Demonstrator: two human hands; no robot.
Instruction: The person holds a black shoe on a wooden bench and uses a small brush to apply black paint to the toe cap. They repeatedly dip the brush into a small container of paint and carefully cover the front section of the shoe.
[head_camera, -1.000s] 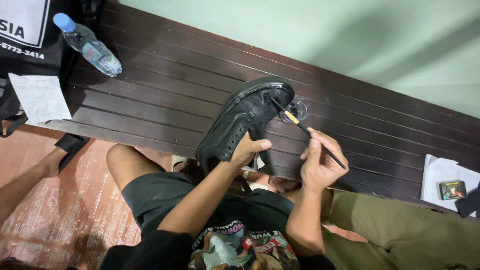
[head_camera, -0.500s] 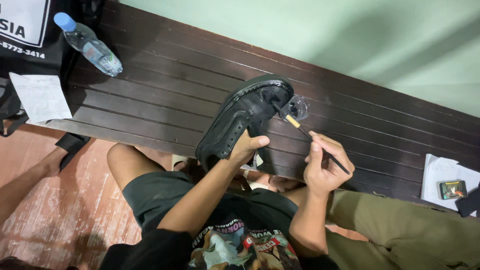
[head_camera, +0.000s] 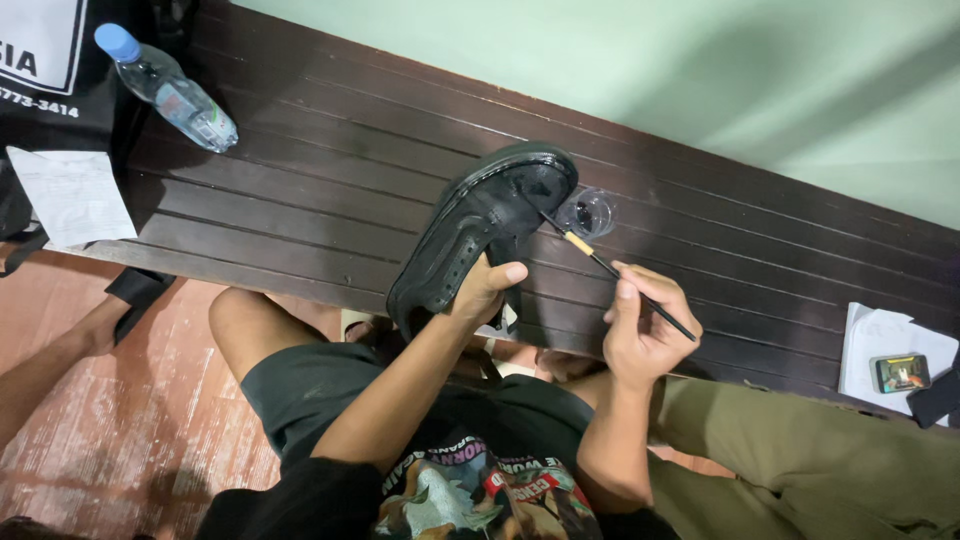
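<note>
Shoe tilted up on the bench, brush tip at its toe.

Left hand (head_camera: 488, 285) grips the black leather shoe (head_camera: 480, 225) from the heel end, fingers tucked in or behind the opening, thumb over the edge; toe points up and away on the dark slatted bench (head_camera: 330, 170), probably to face the toe toward the brush. Right hand (head_camera: 640, 325) pinches a thin paintbrush (head_camera: 610, 268) pencil-style, wrist bent, bristles touching the toe edge. Small clear cup (head_camera: 588, 212) with dark liquid sits just beside the toe, likely kept close for dipping. Plastic water bottle (head_camera: 168, 90), paper sheet (head_camera: 65, 195) lie well apart, far left.
</note>
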